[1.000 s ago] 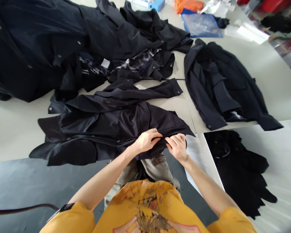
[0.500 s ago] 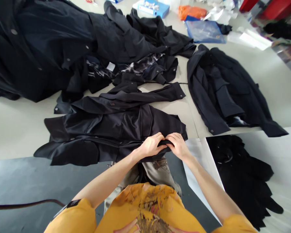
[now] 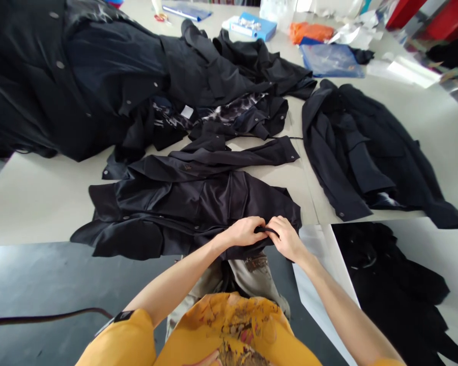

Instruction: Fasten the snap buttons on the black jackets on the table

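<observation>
A black jacket lies stretched along the front edge of the table, its collar end to the left and its lower hem to the right. Snap buttons run along its front opening. Both hands meet at the hem end of that opening. My left hand pinches the dark fabric edge, fingers closed. Right beside it, my right hand grips the same edge between thumb and fingers. A short folded strip of the cloth shows between the two hands; the fingertips partly hide it.
Another dark jacket lies to the right. A large heap of dark jackets covers the back left. Behind are a blue box, an orange bag and a blue plastic folder. Black cloth pieces lie lower right in a white container.
The view has shifted, so everything sits slightly to the right and mostly lower. Both hands stay together at the jacket's hem, their fingers slightly rearranged on the edge.
</observation>
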`<act>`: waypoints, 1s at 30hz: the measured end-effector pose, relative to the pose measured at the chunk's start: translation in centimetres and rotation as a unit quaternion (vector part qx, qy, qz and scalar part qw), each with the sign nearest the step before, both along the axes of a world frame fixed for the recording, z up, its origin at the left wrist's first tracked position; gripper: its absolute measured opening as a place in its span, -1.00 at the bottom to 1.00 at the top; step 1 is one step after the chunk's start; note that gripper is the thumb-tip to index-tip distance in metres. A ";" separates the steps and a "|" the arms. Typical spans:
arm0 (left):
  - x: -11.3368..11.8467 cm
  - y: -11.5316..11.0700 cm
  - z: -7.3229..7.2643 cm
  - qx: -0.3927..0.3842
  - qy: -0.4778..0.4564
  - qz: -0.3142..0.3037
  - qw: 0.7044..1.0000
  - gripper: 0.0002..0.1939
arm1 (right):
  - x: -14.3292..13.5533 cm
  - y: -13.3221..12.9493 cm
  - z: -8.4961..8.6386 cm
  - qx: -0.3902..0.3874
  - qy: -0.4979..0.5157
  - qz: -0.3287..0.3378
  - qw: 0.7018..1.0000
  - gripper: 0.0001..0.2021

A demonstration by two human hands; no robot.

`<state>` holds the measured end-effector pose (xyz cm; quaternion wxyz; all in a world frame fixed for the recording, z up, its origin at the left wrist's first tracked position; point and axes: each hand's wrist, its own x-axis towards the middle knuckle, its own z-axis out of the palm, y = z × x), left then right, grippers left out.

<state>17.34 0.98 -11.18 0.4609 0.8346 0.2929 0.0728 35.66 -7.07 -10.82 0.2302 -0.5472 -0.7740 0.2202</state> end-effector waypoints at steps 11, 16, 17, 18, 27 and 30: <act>0.1 -1.2 0.6 0.151 0.042 -0.015 0.988 -0.78 | -0.3 -1.0 1.4 0.015 -0.026 0.007 1.000 -0.84; 0.2 -1.3 0.1 0.170 0.065 -0.021 0.983 -0.78 | -0.7 -1.1 1.1 0.016 -0.025 -0.002 1.000 -0.80; 0.2 -1.2 -0.2 0.171 0.061 -0.020 0.983 -0.78 | -0.8 -1.1 0.9 0.014 -0.022 -0.006 1.000 -0.79; 0.2 -1.2 -0.4 0.172 0.055 -0.020 0.983 -0.78 | -0.8 -1.1 0.7 0.011 -0.018 -0.010 1.000 -0.79; -0.3 -0.8 -2.6 0.164 0.010 -0.038 0.986 -0.88 | -0.8 -0.3 -1.7 -0.085 0.014 -0.005 0.996 -0.79; -0.4 -0.6 -3.5 0.154 -0.015 -0.024 0.988 -0.88 | -1.0 0.1 -2.3 -0.113 0.085 -0.031 0.989 -0.74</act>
